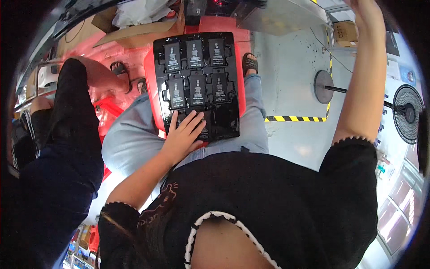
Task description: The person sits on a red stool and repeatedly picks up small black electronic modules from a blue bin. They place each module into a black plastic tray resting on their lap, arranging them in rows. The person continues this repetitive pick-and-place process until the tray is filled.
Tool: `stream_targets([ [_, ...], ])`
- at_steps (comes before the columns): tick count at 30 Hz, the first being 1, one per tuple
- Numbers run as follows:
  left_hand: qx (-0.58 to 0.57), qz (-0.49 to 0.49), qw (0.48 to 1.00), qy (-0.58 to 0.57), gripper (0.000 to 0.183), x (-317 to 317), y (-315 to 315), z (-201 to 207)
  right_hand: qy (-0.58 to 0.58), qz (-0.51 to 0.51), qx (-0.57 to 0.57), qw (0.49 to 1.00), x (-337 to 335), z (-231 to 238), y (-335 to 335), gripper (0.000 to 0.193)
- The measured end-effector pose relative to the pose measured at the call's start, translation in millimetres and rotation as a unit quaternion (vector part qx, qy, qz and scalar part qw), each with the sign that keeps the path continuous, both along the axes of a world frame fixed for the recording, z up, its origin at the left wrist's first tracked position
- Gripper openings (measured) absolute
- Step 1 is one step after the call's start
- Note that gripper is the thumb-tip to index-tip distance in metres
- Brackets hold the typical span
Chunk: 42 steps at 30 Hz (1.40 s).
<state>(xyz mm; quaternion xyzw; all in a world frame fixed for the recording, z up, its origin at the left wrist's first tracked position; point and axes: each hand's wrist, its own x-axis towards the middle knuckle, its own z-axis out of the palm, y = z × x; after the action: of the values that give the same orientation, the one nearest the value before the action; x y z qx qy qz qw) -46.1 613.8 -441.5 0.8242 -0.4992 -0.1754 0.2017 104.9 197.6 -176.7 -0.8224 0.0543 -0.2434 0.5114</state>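
Observation:
A glossy black plastic tray [228, 119] rests across my thighs, over a red support. Flat black battery packs with pale print, such as the middle one [197, 88], lie in rows in its moulded pockets. My left hand [181, 136] lies flat on the near left part of the tray, fingers spread, covering part of another pack there. The near right pocket holds no pack. My right arm is raised far out to the right, and my right hand [363, 11] is cut off by the top edge, so its fingers cannot be made out.
Beyond the tray stands an open cardboard box [139, 36] with clear plastic bags [141, 12]. A person in dark clothes [62, 148] sits close on my left. To the right are a black fan [406, 114] with a round base [323, 86] and yellow-black floor tape [295, 119].

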Motion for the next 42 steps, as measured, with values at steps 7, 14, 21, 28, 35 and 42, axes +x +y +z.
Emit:
stream_targets([
  [7, -0.016, 0.072, 0.997, -0.009, 0.075, -8, -12, 3, 0.483, 0.166, 0.008, 0.860, -157, -139, 112, 0.045],
  [14, -0.028, 0.106, 0.992, -0.065, 0.074, -1, -25, 4, 0.411, 0.056, -0.294, 0.861, -204, -246, 185, 0.041],
  [21, -0.021, 0.111, 0.988, -0.108, 0.079, -15, -8, -19, 0.015, 0.013, -0.315, 0.949, -176, -150, 143, 0.052],
  [28, 0.172, 0.111, 0.967, -0.154, 0.090, -33, -4, -24, -0.028, -0.087, -0.654, 0.751, -69, -87, 35, 0.058],
  [35, 0.012, 0.078, 0.978, -0.192, 0.071, 45, -57, 13, 0.037, 0.049, -0.554, 0.830, -146, -12, 88, 0.046],
  [42, 0.001, 0.117, 0.980, -0.162, 0.061, 61, -46, -43, 0.133, 0.082, -0.351, 0.923, -215, 26, 163, 0.048],
])
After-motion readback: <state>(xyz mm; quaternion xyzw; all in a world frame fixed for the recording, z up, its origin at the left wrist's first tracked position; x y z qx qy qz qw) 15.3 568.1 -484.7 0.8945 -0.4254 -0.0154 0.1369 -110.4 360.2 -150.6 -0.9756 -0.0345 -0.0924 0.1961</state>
